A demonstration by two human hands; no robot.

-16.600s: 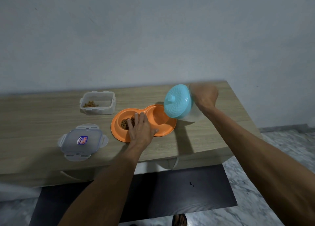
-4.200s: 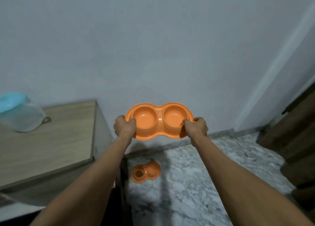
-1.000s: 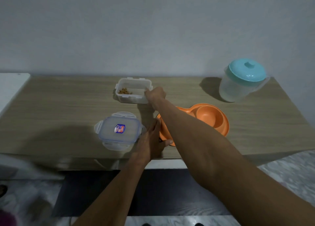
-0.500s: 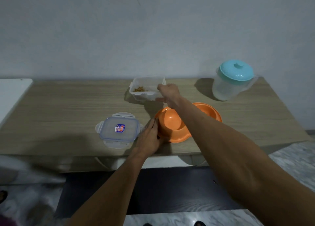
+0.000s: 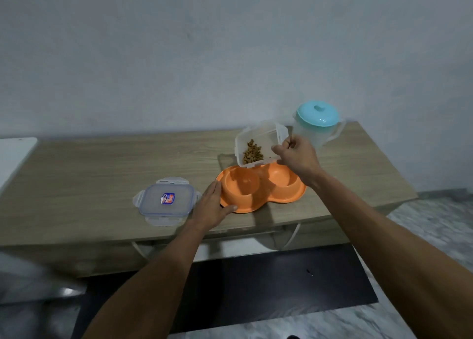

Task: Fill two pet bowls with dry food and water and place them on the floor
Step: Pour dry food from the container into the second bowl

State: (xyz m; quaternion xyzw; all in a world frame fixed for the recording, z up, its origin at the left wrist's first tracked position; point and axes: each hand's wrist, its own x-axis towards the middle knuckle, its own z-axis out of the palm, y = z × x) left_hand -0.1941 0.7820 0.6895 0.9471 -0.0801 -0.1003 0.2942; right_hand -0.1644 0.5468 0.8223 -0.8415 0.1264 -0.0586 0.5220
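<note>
An orange double pet bowl [image 5: 279, 196] lies on the wooden table [image 5: 89, 175]; both its hollows look empty. My right hand [image 5: 298, 157] grips a clear plastic food container [image 5: 258, 136] and holds it tilted over the bowl's left hollow. Brown dry food [image 5: 252, 151] has slid toward the container's lower edge. My left hand [image 5: 212, 208] rests flat on the table, fingers apart, thumb and fingers touching the bowl's left rim. A clear water jug with a turquoise lid [image 5: 317, 123] stands behind the bowl at the right.
The container's clear lid [image 5: 166, 200], with a small label, lies on the table left of my left hand. A white surface [image 5: 12, 154] adjoins the table at the left. Grey marble floor [image 5: 440, 226] and a dark mat [image 5: 268, 287] lie below.
My right hand has lifted the food container off the table, carried it right and tipped it over the bowl's left hollow. The left hand has stayed at the bowl's rim.
</note>
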